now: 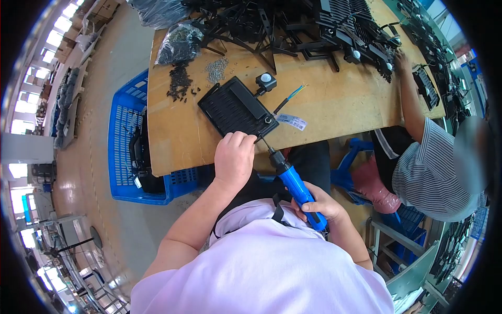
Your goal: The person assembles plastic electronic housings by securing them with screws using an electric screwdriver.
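Note:
A black floodlight [230,108] lies on the wooden table, its ribbed back facing up. A motion sensor [266,81] with a white dome is attached at its far right side. My left hand [235,159] is closed at the floodlight's near edge, fingers bent together on it; the fingertips are partly hidden. In my right hand [320,203] is a blue electric screwdriver [296,186], fingers wrapped around its body. The screwdriver's bit [265,141] points up and left to the floodlight's near corner, just beside my left fingertips. A short cable [291,98] with bare coloured wires and a white label [292,121] extend from the floodlight.
Loose silver screws [216,69] and small black parts [179,81] lie beyond the floodlight. Black brackets [261,26] and more floodlights [348,23] pile up at the back. A blue crate [121,152] stands left. Another person [434,167] sits at right, a hand among the parts.

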